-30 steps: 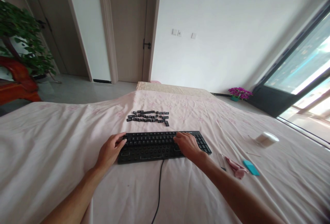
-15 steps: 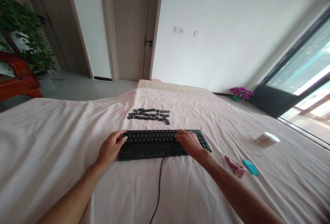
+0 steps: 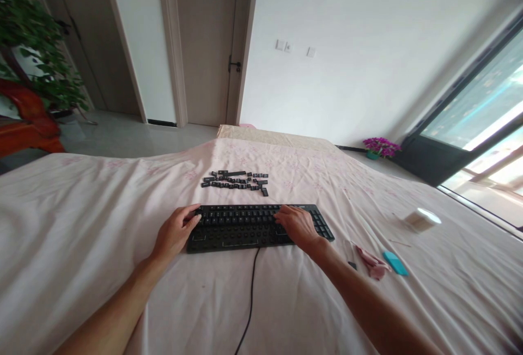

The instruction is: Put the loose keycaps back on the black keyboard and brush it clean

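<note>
A black keyboard (image 3: pixel 241 234) lies on the pink bedsheet, its lower rows without keycaps and its upper rows fitted with them. My left hand (image 3: pixel 175 231) grips its left end, thumb on top near the keys. Over the right part of the main key block, my right hand (image 3: pixel 297 225) has its fingers curled together, fingertips down at the keys; whatever is between them is hidden. Beyond the keyboard, loose black keycaps (image 3: pixel 235 181) lie in rough rows, one long bar among them. A black cable (image 3: pixel 252 295) runs from the keyboard's near edge towards me.
To the right lie a pink cloth (image 3: pixel 372 263), a turquoise flat piece (image 3: pixel 395 263), a white cylindrical container (image 3: pixel 423 220) and a thin stick (image 3: pixel 399 243). A small dark piece (image 3: pixel 352 265) sits beside my right forearm. The bedsheet (image 3: pixel 102 208) is wrinkled.
My right hand has shifted very slightly left along the keys, and the small dark piece beside the forearm has come into view. My left hand keeps its hold on the keyboard.
</note>
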